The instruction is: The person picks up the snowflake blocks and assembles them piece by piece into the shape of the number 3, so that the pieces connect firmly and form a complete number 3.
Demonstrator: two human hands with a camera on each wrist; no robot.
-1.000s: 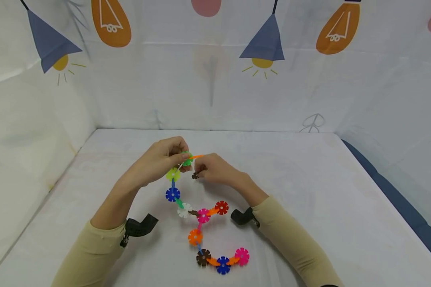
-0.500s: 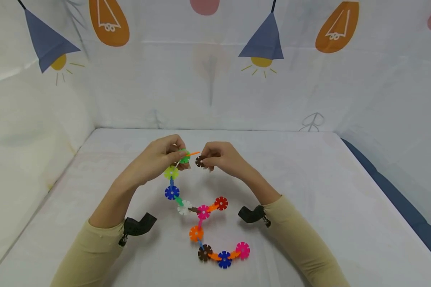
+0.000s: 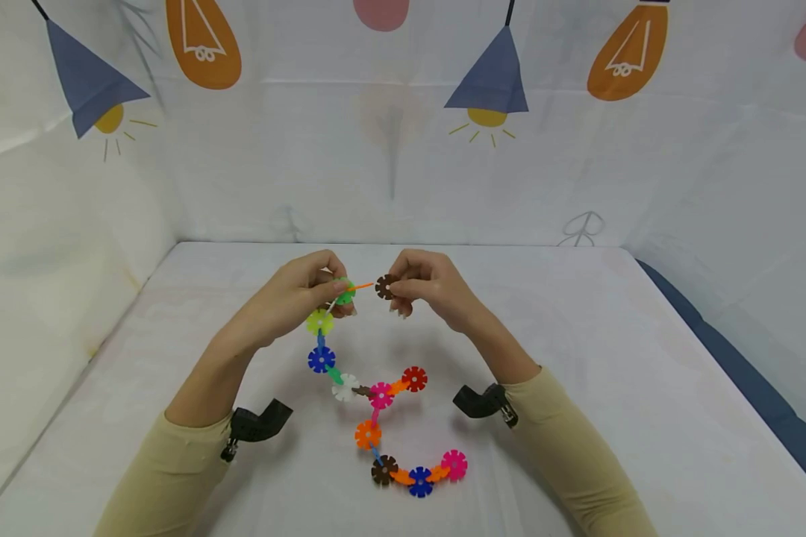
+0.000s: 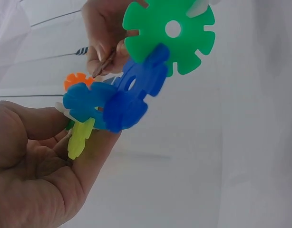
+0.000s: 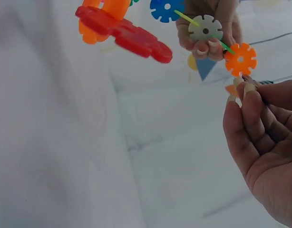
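Slotted plastic discs are joined into a colourful branching chain. With thumb and fingers, my left hand (image 3: 298, 298) pinches the green disc (image 3: 345, 291) at its far end. An orange disc (image 5: 248, 56), edge-on in the head view, sticks out from the green one toward the right. My right hand (image 3: 439, 287) pinches a loose brown disc (image 3: 382, 289) right beside that orange disc; whether their edges touch, I cannot tell. Below the left hand hang a yellow disc (image 3: 319, 322) and a blue disc (image 3: 322, 359). Left-hand fingers hide part of the green disc.
The chain runs on through a white disc (image 3: 345, 388) to a pink disc (image 3: 381, 395), where a branch ends in a red disc (image 3: 414, 379). Another branch curves toward the front, ending in a pink disc (image 3: 454, 465). A white table (image 3: 578, 335) lies beneath, with cloth walls (image 3: 403, 164) around.
My right hand has risen and moved slightly right and away, bringing the brown disc up level with the orange disc's tip. The left hand has stayed nearly still.
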